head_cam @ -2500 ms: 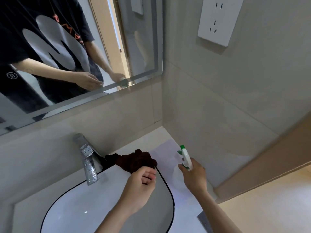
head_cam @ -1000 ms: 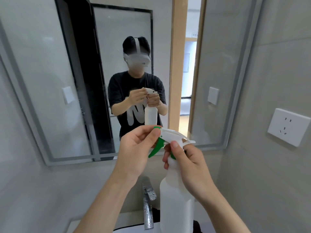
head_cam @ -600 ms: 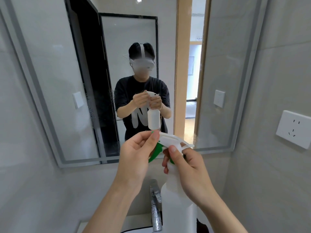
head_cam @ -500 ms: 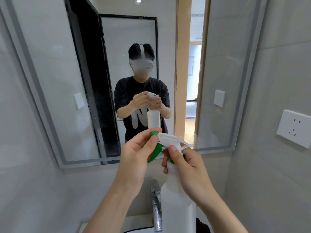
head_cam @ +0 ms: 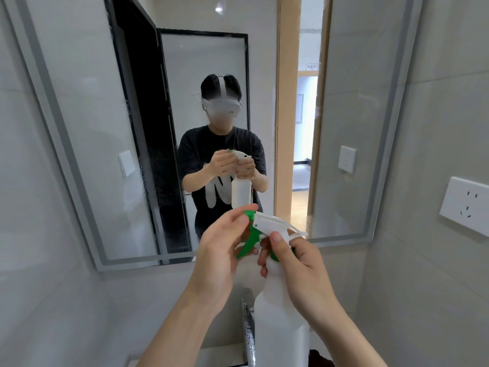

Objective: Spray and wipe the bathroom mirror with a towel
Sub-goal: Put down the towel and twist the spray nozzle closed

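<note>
I hold a white spray bottle (head_cam: pixel 280 329) with a green trigger upright in front of the bathroom mirror (head_cam: pixel 87 123). My right hand (head_cam: pixel 296 271) grips its neck just under the spray head. My left hand (head_cam: pixel 222 247) pinches the green nozzle tip at the front of the head between thumb and fingers. The mirror fills the wall ahead and shows a person holding the same bottle. A dark towel (head_cam: pixel 318 360) peeks out at the bottom edge, mostly hidden behind the bottle and my right forearm.
A chrome faucet (head_cam: pixel 247 332) stands below the bottle, above the counter edge. A white wall socket (head_cam: pixel 465 205) is on the tiled right wall. Grey tiled wall lies to the left of the mirror frame.
Since 2.5 s ago the bottle came up from the counter to chest height and the view rose to the mirror. In the last second both hands stay on the spray head, barely shifting.
</note>
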{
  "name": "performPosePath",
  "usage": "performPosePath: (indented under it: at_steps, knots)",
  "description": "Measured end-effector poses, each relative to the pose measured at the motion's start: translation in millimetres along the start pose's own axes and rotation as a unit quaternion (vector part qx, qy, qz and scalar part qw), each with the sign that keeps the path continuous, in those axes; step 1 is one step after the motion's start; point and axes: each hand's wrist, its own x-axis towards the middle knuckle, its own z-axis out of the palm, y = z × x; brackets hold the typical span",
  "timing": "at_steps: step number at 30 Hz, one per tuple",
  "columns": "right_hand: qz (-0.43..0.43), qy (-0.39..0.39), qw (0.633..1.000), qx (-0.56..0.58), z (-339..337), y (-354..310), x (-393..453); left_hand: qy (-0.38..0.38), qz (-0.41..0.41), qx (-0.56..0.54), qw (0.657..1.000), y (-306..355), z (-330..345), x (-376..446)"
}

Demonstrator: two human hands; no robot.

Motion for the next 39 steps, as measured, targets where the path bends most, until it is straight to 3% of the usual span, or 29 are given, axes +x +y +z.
performPosePath:
  at_steps: [7,14,20,27,33,39]
  knots:
    - [-0.007,-0.003,1.0,0.005,1.0,-9.8,4.3,0.074,0.05,0.04,0.995,2.4,14.2,9.2]
    - [-0.028,0.009,0.999,-0.015,-7.8,-13.0,6.8,-0.023,0.026,-0.044,0.998,2.7,9.4,9.0]
    - [-0.019,0.013,1.0,-0.014,-11.7,-18.6,9.4,0.046,0.043,-0.002,0.998,7.6,28.9,16.0]
    - [-0.02,0.033,0.999,-0.008,-11.4,-22.0,12.3,-0.05,0.003,-0.087,0.995,10.5,22.9,18.3]
    - [-0.028,0.034,0.999,-0.013,-7.3,-23.2,12.2,0.024,0.019,-0.065,0.997,9.1,28.1,22.8]
    - [-0.02,0.04,0.999,0.006,-7.4,-17.9,11.9,-0.013,-0.006,-0.111,0.994,6.1,22.8,16.5]
